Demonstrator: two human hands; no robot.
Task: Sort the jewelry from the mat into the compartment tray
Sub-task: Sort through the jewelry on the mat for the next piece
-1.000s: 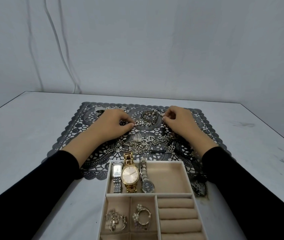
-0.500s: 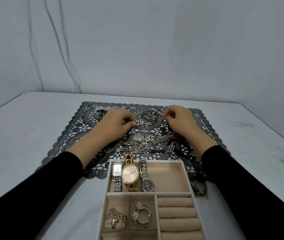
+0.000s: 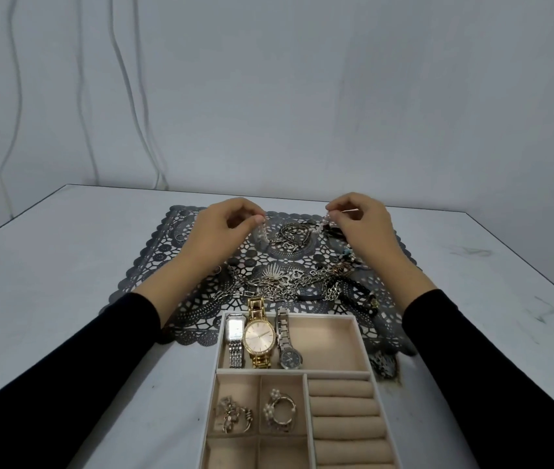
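Note:
A pearl necklace [image 3: 262, 231] hangs between my two hands above the far part of the dark lace mat [image 3: 154, 265]. My left hand [image 3: 221, 231] pinches one end and my right hand [image 3: 360, 225] pinches the other. Its middle still lies among a silver heart pendant pile [image 3: 291, 235]. More chains and bracelets [image 3: 289, 282] lie tangled on the mat's near half. The beige compartment tray [image 3: 362, 346] sits in front, with three watches [image 3: 258, 336] in its top section and rings [image 3: 279, 411] and a brooch [image 3: 231, 414] in small cells.
Ring-roll cushions [image 3: 346, 421] fill the tray's right side. A black braided bracelet [image 3: 360, 296] lies at the mat's right near edge. A small hoop [image 3: 181, 235] sits on the mat's far left. The white table [image 3: 49, 265] meets a grey wall behind.
Both hands have risen off the mat and moved apart, lifting the ends of the pearl necklace they were pinching.

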